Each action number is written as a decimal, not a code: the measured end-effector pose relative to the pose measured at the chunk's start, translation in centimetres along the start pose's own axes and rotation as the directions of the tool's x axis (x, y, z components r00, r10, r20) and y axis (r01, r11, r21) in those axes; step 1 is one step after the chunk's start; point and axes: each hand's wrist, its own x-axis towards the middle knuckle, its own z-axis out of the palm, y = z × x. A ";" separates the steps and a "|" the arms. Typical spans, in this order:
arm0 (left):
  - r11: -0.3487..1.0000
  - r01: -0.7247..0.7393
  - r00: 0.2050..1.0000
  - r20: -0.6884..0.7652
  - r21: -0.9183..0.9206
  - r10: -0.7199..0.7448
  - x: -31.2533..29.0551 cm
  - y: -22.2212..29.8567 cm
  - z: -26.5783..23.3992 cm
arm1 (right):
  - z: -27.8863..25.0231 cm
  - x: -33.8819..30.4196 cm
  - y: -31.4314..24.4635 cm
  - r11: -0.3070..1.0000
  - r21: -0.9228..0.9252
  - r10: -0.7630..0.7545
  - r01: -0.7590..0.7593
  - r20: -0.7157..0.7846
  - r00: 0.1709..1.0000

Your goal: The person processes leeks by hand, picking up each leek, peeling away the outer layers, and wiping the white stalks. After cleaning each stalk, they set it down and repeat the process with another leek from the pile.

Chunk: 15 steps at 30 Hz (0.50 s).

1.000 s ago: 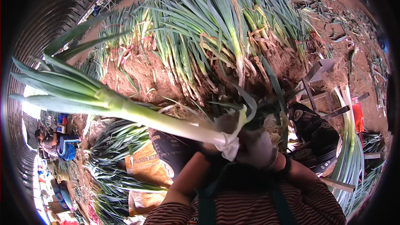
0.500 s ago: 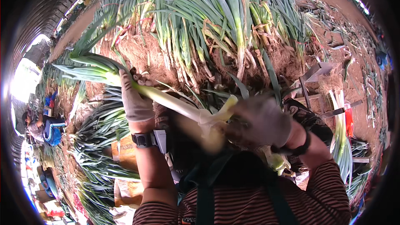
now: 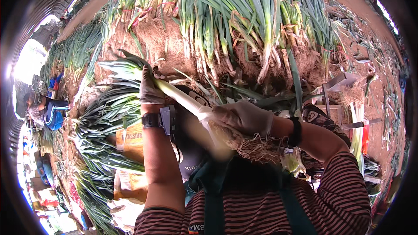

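A long leek (image 3: 182, 97) lies slantwise across the front of my body, green leaves up at the left and brown stringy roots (image 3: 260, 147) down at the right. My left hand (image 3: 151, 86), in a pale glove, is wrapped round it where the leaves turn to white stalk. Close to the root end, my gloved right hand (image 3: 252, 118) is closed with its fingertips on the stalk's outer layers. Loose skin hangs below those fingers, and part of it is blurred. The right palm's inside is hidden.
Bundled leeks (image 3: 204, 30) with roots stand in a row ahead. More leeks (image 3: 102, 124) are heaped on my left beside an orange-brown sack (image 3: 130, 138). A metal-framed stand (image 3: 333, 89) and upright leeks (image 3: 358, 122) are at right. A person (image 3: 45, 111) sits far left.
My right hand, blurred before, has come to the stalk near the roots. The leek and my left hand have shifted right in view, and the root tuft shows below the right hand.
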 end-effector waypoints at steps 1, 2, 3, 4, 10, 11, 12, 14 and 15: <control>0.996 0.023 0.999 -0.032 0.085 -0.020 -0.1 0.4 -0.9 | 0.3 -0.1 -0.1 0.993 0.078 0.084 -0.085 0.020 0.996; 0.996 0.018 0.999 -0.039 0.092 -0.015 -0.1 0.9 -1.7 | 0.4 -0.4 -0.4 0.993 0.085 0.077 -0.079 0.025 0.997; 0.991 0.002 0.997 -0.076 0.132 0.008 0.1 1.4 -2.4 | 0.5 -1.0 -0.9 0.983 0.056 0.172 -0.176 0.068 0.983; 0.986 -0.004 0.994 -0.107 0.164 0.022 0.1 1.1 -2.0 | 0.2 -1.9 -0.7 0.972 0.035 0.227 -0.231 0.083 0.970; 0.986 0.139 0.977 -0.177 0.094 -0.121 1.2 3.0 -3.8 | -0.9 -10.0 -2.2 0.967 -0.137 0.230 -0.215 0.100 0.968; 0.987 0.159 0.973 -0.174 0.017 -0.153 1.4 3.7 -5.0 | -1.7 -12.2 -2.7 0.946 -0.290 0.164 -0.142 0.054 0.985; 0.984 0.169 0.968 -0.177 -0.055 -0.176 0.9 4.8 -6.6 | -2.5 -14.2 -2.9 0.897 -0.436 0.090 -0.073 0.020 0.996; 0.992 0.086 0.975 -0.215 0.093 -0.064 0.5 4.8 -7.3 | -5.0 -17.8 -2.1 0.903 -0.424 -0.046 -0.066 -0.248 0.968; 0.995 0.056 0.973 -0.228 0.079 -0.037 0.3 6.6 -8.6 | -5.3 -19.0 -2.7 0.961 -0.102 0.184 -0.255 -0.450 0.874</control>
